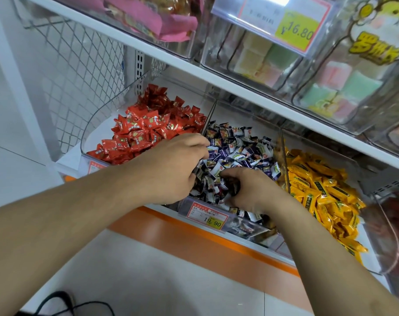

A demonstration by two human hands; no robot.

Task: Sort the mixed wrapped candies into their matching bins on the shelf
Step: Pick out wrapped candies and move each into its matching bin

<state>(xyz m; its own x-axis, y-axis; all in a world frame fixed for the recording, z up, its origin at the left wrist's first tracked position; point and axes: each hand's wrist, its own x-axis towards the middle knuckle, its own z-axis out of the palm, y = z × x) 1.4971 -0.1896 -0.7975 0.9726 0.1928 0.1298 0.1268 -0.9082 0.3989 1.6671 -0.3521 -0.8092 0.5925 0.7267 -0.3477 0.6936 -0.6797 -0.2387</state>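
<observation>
Head view: looked down on three clear bins along the lower shelf (194,224). Left hand (171,165) and right hand (251,190) both sunk into the middle bin (246,226) among the purple-and-white wrapped candies (239,151). Left fingers (199,142) curled down into the pile, tips buried; could not tell whether pinching a candy. Right fingers (230,174) curled round something dark, mostly hidden by the hand itself. Red wrapped candies (148,126) heaped in the left bin (89,131), yellow wrapped candies (319,190) in the right bin (282,142), partly cut by the right forearm. Price tag (207,216) clipped on the middle bin's front, small print unreadable. Upper shelf bins blurred, with pastel blocks (344,85) dimly seen through plastic. Dark-red goods at far right cut off.
</observation>
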